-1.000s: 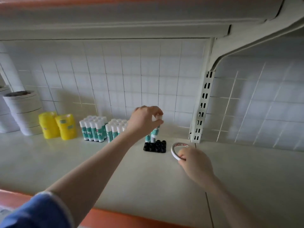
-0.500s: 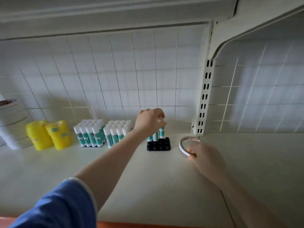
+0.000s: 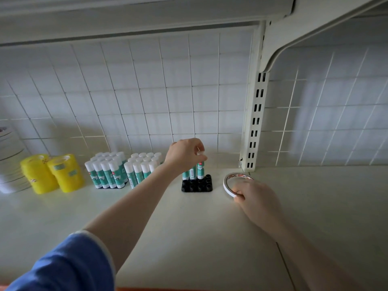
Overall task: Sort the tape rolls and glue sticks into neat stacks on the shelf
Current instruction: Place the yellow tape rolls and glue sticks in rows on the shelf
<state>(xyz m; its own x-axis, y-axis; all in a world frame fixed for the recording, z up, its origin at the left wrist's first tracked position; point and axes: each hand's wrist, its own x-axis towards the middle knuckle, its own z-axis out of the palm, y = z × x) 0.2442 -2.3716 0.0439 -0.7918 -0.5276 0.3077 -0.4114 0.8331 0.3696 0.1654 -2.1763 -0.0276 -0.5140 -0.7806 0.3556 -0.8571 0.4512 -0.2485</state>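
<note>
My left hand (image 3: 184,154) pinches the white cap of a green glue stick (image 3: 200,170) standing in the back row of a black holder tray (image 3: 197,184); two more sticks stand beside it under my hand. My right hand (image 3: 255,199) grips a thin white tape roll (image 3: 227,181) that rests on the shelf right of the tray. Left of my arm, two full blocks of glue sticks (image 3: 107,171) (image 3: 140,168) stand upright. Two yellow tape stacks (image 3: 52,174) sit further left.
A tall stack of white tape rolls (image 3: 10,162) stands at the far left edge. A slotted shelf upright (image 3: 255,122) and bracket rise just behind the thin tape roll. A wire grid back panel (image 3: 147,97) closes the shelf, and another shelf hangs overhead.
The view has shifted and drawn closer. My left hand stays on the glue stick in the tray's back row, and my right hand keeps its grip on the thin tape roll.
</note>
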